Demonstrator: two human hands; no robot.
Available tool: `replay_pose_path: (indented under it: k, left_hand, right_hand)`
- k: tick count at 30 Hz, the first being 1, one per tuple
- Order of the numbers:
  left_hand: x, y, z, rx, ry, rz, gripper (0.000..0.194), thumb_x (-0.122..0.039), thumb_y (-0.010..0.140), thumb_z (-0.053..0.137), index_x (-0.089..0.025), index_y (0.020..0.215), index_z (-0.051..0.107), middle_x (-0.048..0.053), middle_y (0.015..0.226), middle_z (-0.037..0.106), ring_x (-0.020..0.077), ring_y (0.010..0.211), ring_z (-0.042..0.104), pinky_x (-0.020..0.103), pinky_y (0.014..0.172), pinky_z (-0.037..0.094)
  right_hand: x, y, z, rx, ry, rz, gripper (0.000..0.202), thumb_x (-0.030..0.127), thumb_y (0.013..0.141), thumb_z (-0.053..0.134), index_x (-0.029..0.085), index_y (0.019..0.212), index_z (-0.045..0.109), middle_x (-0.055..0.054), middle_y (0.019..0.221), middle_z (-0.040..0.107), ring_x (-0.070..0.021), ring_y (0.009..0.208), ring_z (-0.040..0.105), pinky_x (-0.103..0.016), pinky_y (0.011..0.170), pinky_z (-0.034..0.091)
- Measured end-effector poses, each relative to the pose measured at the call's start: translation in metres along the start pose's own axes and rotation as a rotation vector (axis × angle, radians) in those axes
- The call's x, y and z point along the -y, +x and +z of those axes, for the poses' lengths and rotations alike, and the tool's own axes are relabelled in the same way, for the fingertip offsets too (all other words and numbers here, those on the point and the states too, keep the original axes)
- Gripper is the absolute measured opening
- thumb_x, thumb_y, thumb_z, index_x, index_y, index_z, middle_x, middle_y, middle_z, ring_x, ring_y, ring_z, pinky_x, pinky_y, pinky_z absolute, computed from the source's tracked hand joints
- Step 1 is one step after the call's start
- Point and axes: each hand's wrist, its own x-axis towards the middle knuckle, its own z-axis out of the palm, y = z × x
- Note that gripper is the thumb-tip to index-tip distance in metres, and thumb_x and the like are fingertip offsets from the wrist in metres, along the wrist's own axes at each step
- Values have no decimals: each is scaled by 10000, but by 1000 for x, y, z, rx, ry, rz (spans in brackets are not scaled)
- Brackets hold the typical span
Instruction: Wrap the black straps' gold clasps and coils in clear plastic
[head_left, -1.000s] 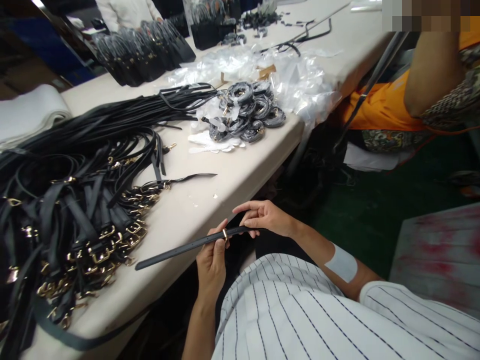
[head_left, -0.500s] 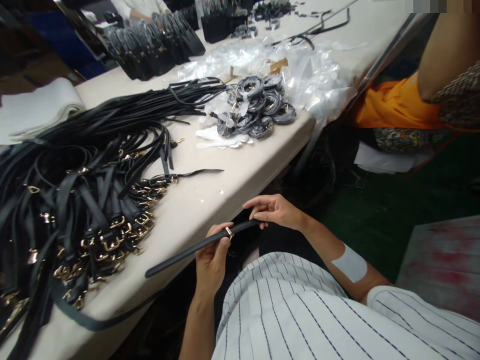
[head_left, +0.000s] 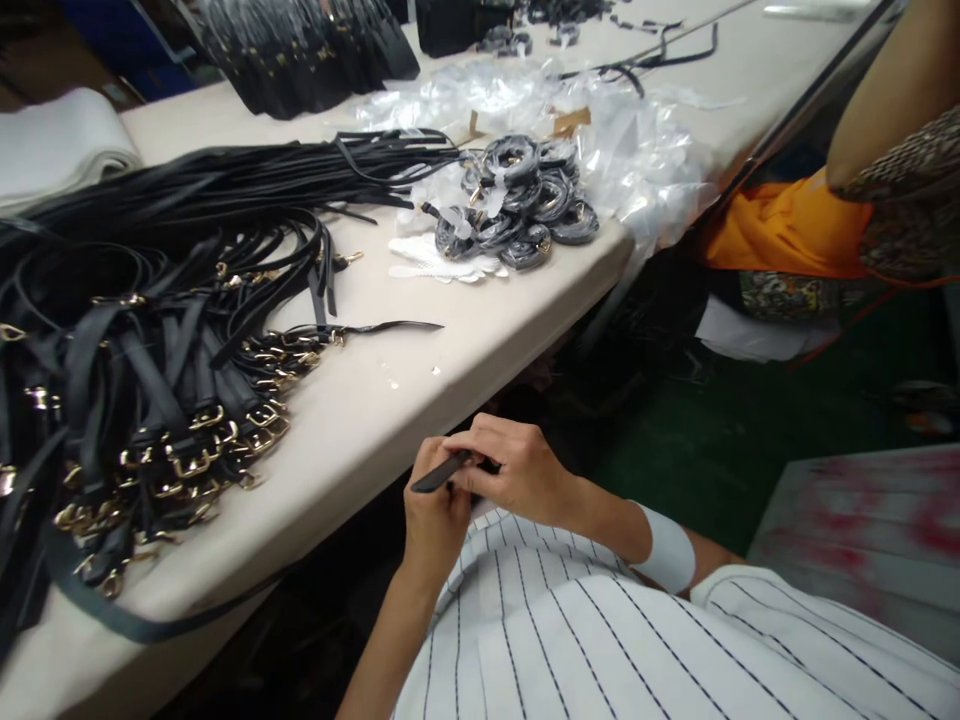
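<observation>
A black leather strap [head_left: 439, 474] is held between my two hands in front of my striped shirt, just off the table's edge. My left hand [head_left: 436, 510] is closed round it, and a short end sticks out to the left over its fingers. From the right, my right hand [head_left: 517, 468] pinches the same strap, its fingertips touching my left hand. The buckle seen on this strap earlier is hidden by my fingers. On the table to the left lies a heap of black straps [head_left: 161, 385] with gold buckles [head_left: 199, 462].
Coiled, wrapped straps [head_left: 525, 200] sit near the table [head_left: 360, 400] corner, beside clear plastic bags [head_left: 645, 160]. Black bags [head_left: 300, 60] stand at the back, and a white roll [head_left: 67, 145] lies far left. Another person's arm [head_left: 892, 110] is at the upper right.
My right hand has moved left to meet my left hand. The strap's long end no longer stretches out left; only a short end shows. The view has shifted slightly.
</observation>
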Motion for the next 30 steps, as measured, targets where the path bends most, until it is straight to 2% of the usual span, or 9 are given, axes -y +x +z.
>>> replay_pose_path:
  k: [2,3,7,10,15,19,22,26,30]
  left_hand:
    - [-1,-1,4,-42,-6,-16,136,-199,845,635,-239,931,732,63,910,645,226,871,593,314,813,442]
    - [-2,-1,5,-61,-19,-43,150,-205,837,652,-241,959,733,62,925,654,226,889,595,315,834,441]
    - [-4,0,7,-64,-266,-320,181,-285,804,712,-217,971,735,67,973,704,222,915,626,314,847,464]
    - [-2,0,7,-35,-459,-494,238,-331,786,732,-193,980,731,67,967,720,191,861,628,290,801,479]
    - [7,-4,8,20,-638,-628,299,-346,767,763,-189,1017,711,44,959,705,136,825,593,235,764,473]
    - [10,-6,6,43,-703,-664,302,-336,780,753,-182,1037,715,47,963,703,117,805,573,220,764,466]
    - [10,-6,4,26,-708,-673,295,-326,757,774,-174,1005,726,52,969,707,112,788,572,222,762,469]
    - [9,-5,2,12,-678,-706,293,-312,696,822,-163,933,736,58,900,726,131,764,608,244,737,490]
    - [8,-3,2,15,-603,-714,265,-321,683,824,-159,867,725,44,813,719,129,703,615,239,676,495]
  right_hand:
    - [-4,1,2,-49,-4,58,214,345,926,578,191,921,727,-67,805,652,-172,758,611,-313,738,515]
    - [-7,0,1,-82,42,132,249,368,934,563,183,883,722,-68,780,659,-169,727,620,-312,709,529]
    - [-19,-3,-5,-173,468,506,379,509,850,647,134,849,706,-51,659,677,-145,523,634,-262,485,551]
    - [-26,-7,-9,-189,674,604,384,490,790,723,107,818,721,-70,687,711,-147,536,672,-231,485,581]
    - [-34,-14,-9,-200,858,759,367,451,729,791,87,731,741,-83,661,723,-120,539,675,-160,490,572]
    - [-38,-17,-7,-184,927,799,340,425,711,812,100,788,748,-77,692,735,-117,569,685,-158,523,579]
    - [-39,-19,-5,-149,885,778,299,377,703,827,115,822,745,-71,718,743,-118,590,689,-165,540,578]
    - [-39,-21,0,-113,816,727,272,382,745,793,121,789,731,-65,708,733,-115,582,675,-174,531,563]
    - [-36,-22,3,-119,845,727,286,403,763,772,125,779,707,-56,692,718,-109,557,652,-180,510,539]
